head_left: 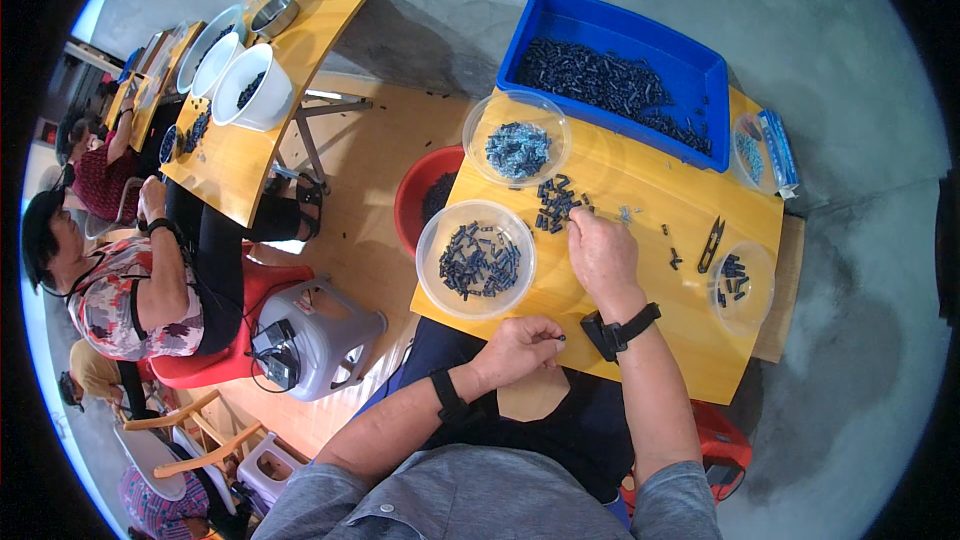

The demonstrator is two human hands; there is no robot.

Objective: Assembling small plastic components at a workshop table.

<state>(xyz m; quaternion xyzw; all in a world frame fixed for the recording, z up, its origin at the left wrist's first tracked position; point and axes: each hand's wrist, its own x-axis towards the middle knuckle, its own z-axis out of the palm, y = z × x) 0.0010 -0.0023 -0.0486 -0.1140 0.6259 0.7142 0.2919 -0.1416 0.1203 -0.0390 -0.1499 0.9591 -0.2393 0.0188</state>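
Observation:
My left hand (516, 351) is closed in a pinch at the table's front edge, with a small black plastic piece (561, 338) showing at its fingertips. Farther forward, my right hand (603, 258) has its thumb and fingers pressed together beside a loose pile of small black pieces (556, 203). Whatever those fingers grip is too hidden to name. Left of the pile stands a clear round tub (428, 286) with many black pieces inside. Behind it, another clear tub (474, 145) contains small light-blue and dark parts.
At the back, a blue tray (690, 153) holds many black pieces. Thread snips (711, 245) and a clear tub (765, 295) lie to the right. A red bucket (408, 196) stands at the table's left edge. A seated person (135, 290) works at another table on the left.

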